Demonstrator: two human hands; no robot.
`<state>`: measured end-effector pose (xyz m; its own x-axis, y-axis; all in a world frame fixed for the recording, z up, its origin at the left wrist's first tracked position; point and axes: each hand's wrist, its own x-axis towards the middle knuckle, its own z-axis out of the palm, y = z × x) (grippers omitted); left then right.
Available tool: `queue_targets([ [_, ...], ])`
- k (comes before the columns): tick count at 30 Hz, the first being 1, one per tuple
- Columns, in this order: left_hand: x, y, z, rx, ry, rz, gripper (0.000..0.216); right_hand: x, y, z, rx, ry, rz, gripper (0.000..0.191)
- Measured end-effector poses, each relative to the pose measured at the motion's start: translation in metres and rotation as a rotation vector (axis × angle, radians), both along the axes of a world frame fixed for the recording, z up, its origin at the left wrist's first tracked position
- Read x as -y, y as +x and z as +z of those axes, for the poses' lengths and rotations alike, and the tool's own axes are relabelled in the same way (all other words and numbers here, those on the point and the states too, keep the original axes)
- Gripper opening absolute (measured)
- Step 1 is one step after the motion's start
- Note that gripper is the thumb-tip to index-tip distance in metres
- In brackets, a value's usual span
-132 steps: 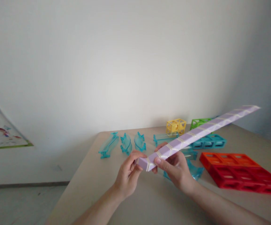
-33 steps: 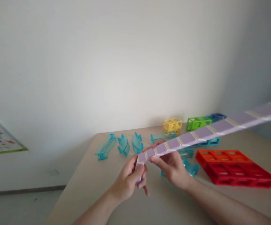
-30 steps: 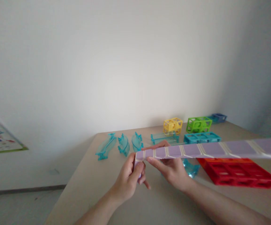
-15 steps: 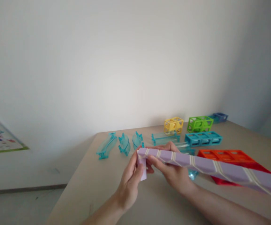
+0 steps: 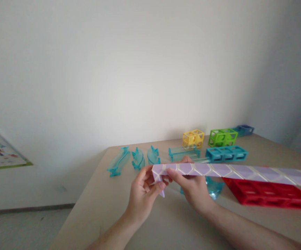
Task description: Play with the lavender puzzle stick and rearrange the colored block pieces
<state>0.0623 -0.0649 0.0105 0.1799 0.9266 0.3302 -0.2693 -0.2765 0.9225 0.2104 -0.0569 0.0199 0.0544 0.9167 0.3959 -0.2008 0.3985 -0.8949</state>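
Observation:
A long lilac paper strip [image 5: 218, 171] with pale hexagon lines runs from my hands out past the right edge of the view. Its near end is folded down at the left, making a short hanging flap. My left hand [image 5: 143, 192] pinches this folded end between thumb and fingers. Just to the right, my right hand [image 5: 192, 189] grips the strip, its thumb on the patterned face and its fingers behind. Under the right hand, a clear blue plastic piece [image 5: 214, 187] is partly hidden.
On the table [image 5: 108, 208] lie several clear blue track pieces [image 5: 119, 161]. Yellow [image 5: 192, 139], green [image 5: 222, 138] and teal frame blocks [image 5: 227, 153] stand behind the strip. A red frame block [image 5: 270, 194] sits below it. A wall rises behind the table.
The strip has swung up at the right and turned its patterned face toward me, uncovering more of the red block. The folded flap has tilted and looks narrower. Both hands keep hold.

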Motion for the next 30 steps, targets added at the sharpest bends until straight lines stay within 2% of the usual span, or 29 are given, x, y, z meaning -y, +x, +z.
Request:
queue_targets([
  [5, -0.002, -0.006, 0.0, 0.015, -0.014, 0.012, 0.024, 0.0, -0.002, 0.002, -0.126, -0.017, 0.229, 0.024],
  [7, -0.003, -0.008, 0.0, -0.005, -0.029, 0.011, 0.022, 0.001, -0.002, 0.002, -0.125, -0.01, 0.26, 0.021],
  [15, -0.001, -0.006, 0.004, -0.056, -0.075, 0.036, 0.025, 0.001, -0.004, 0.001, -0.128, -0.042, 0.223, 0.019],
  [20, 0.003, -0.001, 0.002, -0.035, -0.148, 0.099, 0.027, 0.004, -0.004, 0.005, -0.031, -0.002, 0.095, 0.019],
  [27, 0.003, 0.001, -0.001, -0.027, -0.103, 0.182, 0.025, 0.006, -0.002, 0.005, 0.087, 0.041, 0.035, 0.018],
  [30, 0.001, 0.0, -0.001, -0.025, -0.088, 0.216, 0.027, 0.009, -0.003, 0.004, 0.088, 0.03, 0.062, 0.022],
])
